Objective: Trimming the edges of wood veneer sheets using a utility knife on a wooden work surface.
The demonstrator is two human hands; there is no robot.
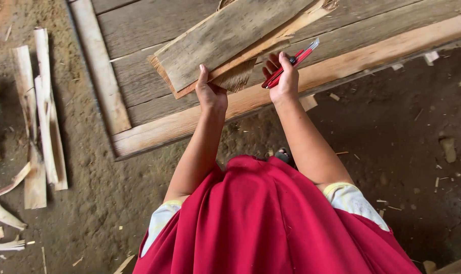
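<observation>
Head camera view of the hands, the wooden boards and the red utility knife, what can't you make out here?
- Stack of grey weathered wooden boards: far ends cut off by the top edge of the head view.
- Left hand: fingers hidden under the boards.
- Red utility knife: handle partly hidden in the right hand; blade too small to tell whether extended.
- Feet: hidden by red cloth.

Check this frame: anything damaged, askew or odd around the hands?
The plank stack gripped by the left hand is rough: splintered, frayed ends and a torn strip hanging beneath. It lies askew across the wooden platform. The right hand holds a red utility knife. Split offcuts litter the dirt floor.
</observation>
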